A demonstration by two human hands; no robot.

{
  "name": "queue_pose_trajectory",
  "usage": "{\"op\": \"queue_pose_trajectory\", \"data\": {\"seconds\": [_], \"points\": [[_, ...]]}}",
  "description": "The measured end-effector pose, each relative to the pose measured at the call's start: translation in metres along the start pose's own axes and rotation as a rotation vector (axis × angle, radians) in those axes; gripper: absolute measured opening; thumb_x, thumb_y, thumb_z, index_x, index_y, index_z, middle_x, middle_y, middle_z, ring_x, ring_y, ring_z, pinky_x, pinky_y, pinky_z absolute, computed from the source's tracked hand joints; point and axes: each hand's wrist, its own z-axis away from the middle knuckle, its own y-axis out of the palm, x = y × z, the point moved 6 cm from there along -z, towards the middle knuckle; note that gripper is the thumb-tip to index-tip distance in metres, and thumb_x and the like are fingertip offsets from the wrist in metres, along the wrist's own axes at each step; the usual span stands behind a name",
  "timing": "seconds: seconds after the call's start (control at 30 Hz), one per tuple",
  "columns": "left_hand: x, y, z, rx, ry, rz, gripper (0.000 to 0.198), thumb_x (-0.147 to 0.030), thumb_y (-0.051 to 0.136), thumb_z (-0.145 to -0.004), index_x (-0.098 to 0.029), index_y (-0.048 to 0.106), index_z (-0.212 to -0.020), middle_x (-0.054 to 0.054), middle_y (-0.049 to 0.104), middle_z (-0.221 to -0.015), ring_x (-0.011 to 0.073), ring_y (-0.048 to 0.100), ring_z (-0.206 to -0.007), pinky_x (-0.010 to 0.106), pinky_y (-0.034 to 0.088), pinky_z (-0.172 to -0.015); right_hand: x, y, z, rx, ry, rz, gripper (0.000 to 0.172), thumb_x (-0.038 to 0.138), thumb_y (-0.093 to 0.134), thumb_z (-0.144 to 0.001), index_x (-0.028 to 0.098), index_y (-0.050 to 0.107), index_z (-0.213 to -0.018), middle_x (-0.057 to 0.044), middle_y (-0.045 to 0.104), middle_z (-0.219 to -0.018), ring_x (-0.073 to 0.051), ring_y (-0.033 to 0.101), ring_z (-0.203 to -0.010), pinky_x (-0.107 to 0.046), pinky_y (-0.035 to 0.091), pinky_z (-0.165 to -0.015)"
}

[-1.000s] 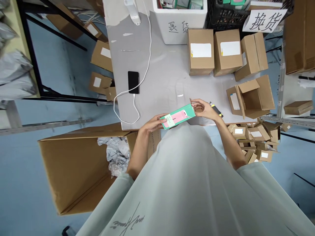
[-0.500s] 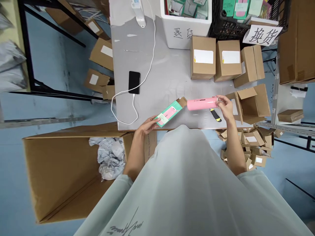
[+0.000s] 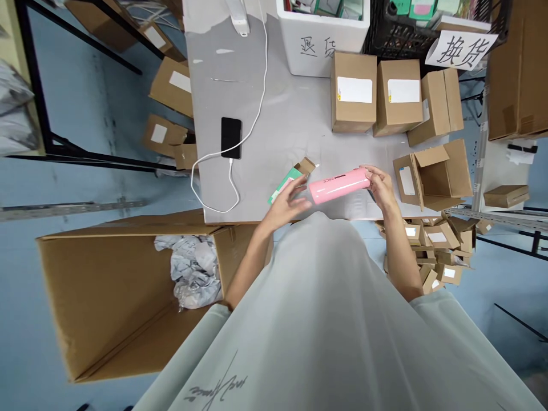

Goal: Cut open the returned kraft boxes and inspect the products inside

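Over the near edge of the smooth grey table [image 3: 274,114], a glossy pink bottle [image 3: 339,185], long and round, hangs level, pinched at its three-o'clock end by the right hand [image 3: 381,188] alone. At its nine o'clock lies the flat green cardboard box [image 3: 286,184], flap open, under the left hand [image 3: 287,205], fingers spread, gripping nothing. Slick and end-held, that bottle could tip and drop.

Our left hand [image 3: 287,204] covers most of the green box [image 3: 292,174]; only its far end w/ the brown flap shows. Our right hand [image 3: 379,185] hides the right end of the pink tube [image 3: 338,184], & the dark print on it is too small to read. The white bin [image 3: 325,54] & power strip [image 3: 238,17] are cut off at the top edge.
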Motion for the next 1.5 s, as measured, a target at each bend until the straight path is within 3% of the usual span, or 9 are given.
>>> {"op": "queue_pose_trajectory", "data": {"seconds": [0.07, 0.17, 0.33, 0.53, 0.83, 0.97, 1.17, 1.37, 1.5], "points": [[-0.025, 0.015, -0.001, 0.010, 0.098, -0.051, 0.091, -0.068, 0.096, -0.086, -0.029, 0.067, -0.163, 0.015, 0.066, -0.167, 0.0365, 0.064, -0.154, 0.050, 0.061, -0.122, 0.005, 0.007, 0.001, 0.010, 0.003, 0.000, 0.063, 0.073, 0.099, -0.073, 0.027, 0.087, -0.115, -0.009, 0.089, -0.125, -0.030, 0.081, -0.115, -0.042, 0.071, -0.092], [-0.038, 0.026, -0.005, -0.066, 0.128, -0.062, 0.078, -0.062, 0.098, -0.085, -0.025, 0.076, -0.150, 0.014, 0.075, -0.152, 0.0327, 0.071, -0.144, 0.049, 0.062, -0.122, 0.014, 0.015, 0.004, 0.024, -0.023, 0.014, 0.066, 0.079, 0.096, -0.076, 0.028, 0.087, -0.117, -0.010, 0.088, -0.129, -0.031, 0.079, -0.124, -0.043, 0.070, -0.098], [-0.026, 0.034, -0.002, -0.058, 0.035, 0.140, 0.087, -0.064, 0.104, -0.078, -0.024, 0.074, -0.149, 0.016, 0.074, -0.155, 0.0349, 0.074, -0.142, 0.051, 0.064, -0.119, 0.022, 0.022, 0.007, 0.074, -0.073, 0.001, 0.078, 0.096, 0.077, -0.086, 0.031, 0.088, -0.127, -0.010, 0.084, -0.142, -0.034, 0.072, -0.142, -0.047, 0.064, -0.112], [-0.025, 0.039, 0.009, 0.013, -0.118, 0.323, 0.082, -0.058, 0.108, -0.074, -0.025, 0.079, -0.143, 0.015, 0.077, -0.153, 0.0399, 0.075, -0.141, 0.052, 0.069, -0.111, 0.020, 0.024, 0.007, 0.090, -0.116, -0.020, 0.079, 0.097, 0.084, -0.079, 0.033, 0.087, -0.125, -0.009, 0.082, -0.149, -0.036, 0.067, -0.150, -0.050, 0.060, -0.120], [-0.025, 0.070, 0.019, 0.272, -0.377, 0.660, 0.084, -0.068, 0.100, -0.083, -0.020, 0.076, -0.147, 0.019, 0.083, -0.138, 0.0415, 0.084, -0.126, 0.059, 0.068, -0.116, 0.031, 0.046, 0.013, 0.224, -0.058, -0.156, 0.093, 0.093, 0.090, -0.077, 0.032, 0.078, -0.145, -0.013, 0.079, -0.155, -0.040, 0.064, -0.159, -0.054, 0.057, -0.128], [-0.023, 0.070, 0.021, 0.292, -0.378, 0.656, 0.085, -0.067, 0.102, -0.080, -0.019, 0.076, -0.146, 0.021, 0.084, -0.138, 0.0436, 0.085, -0.126, 0.060, 0.066, -0.118, 0.036, 0.051, 0.014, 0.227, -0.030, -0.182, 0.094, 0.093, 0.093, -0.071, 0.031, 0.078, -0.140, -0.014, 0.080, -0.150, -0.042, 0.065, -0.157, -0.057, 0.060, -0.124], [-0.025, 0.076, 0.031, 0.428, -0.355, 0.687, 0.089, -0.079, 0.094, -0.085, -0.019, 0.076, -0.148, 0.022, 0.085, -0.130, 0.0449, 0.085, -0.123, 0.064, 0.065, -0.116, 0.034, 0.060, 0.013, 0.269, -0.002, -0.198, 0.096, 0.097, 0.090, -0.070, 0.031, 0.079, -0.138, -0.014, 0.081, -0.147, -0.044, 0.066, -0.155, -0.060, 0.060, -0.122], [-0.018, 0.066, 0.025, 0.288, -0.345, 0.581, 0.084, -0.074, 0.100, -0.080, -0.023, 0.076, -0.143, 0.016, 0.084, -0.132, 0.0386, 0.082, -0.127, 0.057, 0.063, -0.118, 0.031, 0.071, 0.005, 0.241, 0.018, -0.177, 0.084, 0.092, 0.090, -0.076, 0.032, 0.080, -0.135, -0.011, 0.083, -0.143, -0.039, 0.071, -0.150, -0.055, 0.063, -0.120], [-0.014, 0.059, 0.022, 0.261, -0.330, 0.506, 0.084, -0.076, 0.098, -0.080, -0.024, 0.075, -0.142, 0.013, 0.085, -0.128, 0.0344, 0.083, -0.121, 0.049, 0.065, -0.110, 0.030, 0.079, 0.002, 0.212, 0.023, -0.159, 0.083, 0.092, 0.089, -0.077, 0.031, 0.079, -0.132, -0.011, 0.084, -0.138, -0.038, 0.072, -0.148, -0.052, 0.063, -0.121]]}}
